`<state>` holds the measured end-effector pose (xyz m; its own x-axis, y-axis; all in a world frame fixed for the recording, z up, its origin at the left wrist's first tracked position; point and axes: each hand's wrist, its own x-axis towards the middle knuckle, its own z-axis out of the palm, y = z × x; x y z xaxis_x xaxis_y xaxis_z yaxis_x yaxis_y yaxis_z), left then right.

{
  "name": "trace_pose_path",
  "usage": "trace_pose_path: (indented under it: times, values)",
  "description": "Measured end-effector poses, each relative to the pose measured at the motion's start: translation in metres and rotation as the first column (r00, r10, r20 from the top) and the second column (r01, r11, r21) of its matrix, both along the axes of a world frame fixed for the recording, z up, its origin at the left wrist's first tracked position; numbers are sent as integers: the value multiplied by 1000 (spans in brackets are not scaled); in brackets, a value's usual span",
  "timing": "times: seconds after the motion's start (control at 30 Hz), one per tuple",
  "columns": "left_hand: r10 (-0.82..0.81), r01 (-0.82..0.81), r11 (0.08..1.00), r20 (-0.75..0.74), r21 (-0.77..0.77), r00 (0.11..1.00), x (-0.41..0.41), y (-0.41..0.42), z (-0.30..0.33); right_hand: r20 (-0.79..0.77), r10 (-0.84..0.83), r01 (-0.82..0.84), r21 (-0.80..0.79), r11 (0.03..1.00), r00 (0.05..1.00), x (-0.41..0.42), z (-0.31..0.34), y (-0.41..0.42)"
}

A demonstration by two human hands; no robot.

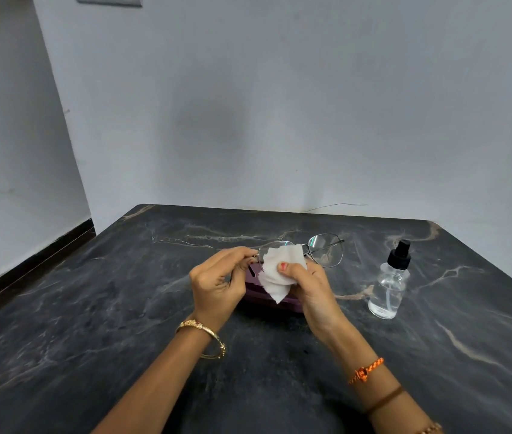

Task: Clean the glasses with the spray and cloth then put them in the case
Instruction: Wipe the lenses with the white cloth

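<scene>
Two bare hands work above a dark marbled table (92, 308) that stands against a pale grey wall (279, 104). The left hand (220, 283) pinches the left end of a pair of thin metal-framed glasses (323, 250) between thumb and fingertips, holding them up over the middle of the table. The right hand (311, 286) grips a small white cloth (279, 270), thumb pressing it against the left lens, which the cloth mostly covers; a corner of the cloth hangs down. The right lens is bare and sticks out to the right.

Directly beneath the hands, a dark purple case (267, 297) lies on the table, largely hidden by them; whether it is open cannot be told. Near the table's right edge, well apart from the hands, a clear spray bottle (389, 286) with a black nozzle stands upright.

A gold bangle (204, 336) circles the left wrist, and an orange thread bracelet (365, 371) the right.
</scene>
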<state>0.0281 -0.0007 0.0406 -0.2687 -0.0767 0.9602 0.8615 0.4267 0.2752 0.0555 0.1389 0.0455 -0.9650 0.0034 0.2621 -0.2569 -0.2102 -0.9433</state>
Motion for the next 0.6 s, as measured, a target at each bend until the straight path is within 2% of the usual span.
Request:
trace_pose_path:
  times: [0.13, 0.33, 0.4, 0.5, 0.6]
  values:
    - [-2, 3, 996, -13, 88, 1000, -4, -4, 1, -3, -52, 53, 54, 997, 999, -1, 1, 6]
    - [-56, 18, 907, 79, 420, 995, -33, -36, 1, 11, -297, 296, -130, 946, 955, -6, 12, 33]
    - [-64, 15, 891, 93, 454, 994, -40, -42, -2, 13, -423, 423, -62, 904, 906, -7, 9, 37]
    - [-85, 24, 883, 109, 468, 990, -45, -43, -7, -71, -659, 662, 121, 739, 749, -9, -3, 37]
    - [-89, 31, 894, 108, 447, 990, -44, -39, -10, -151, -716, 727, 241, 643, 682, -10, -11, 37]
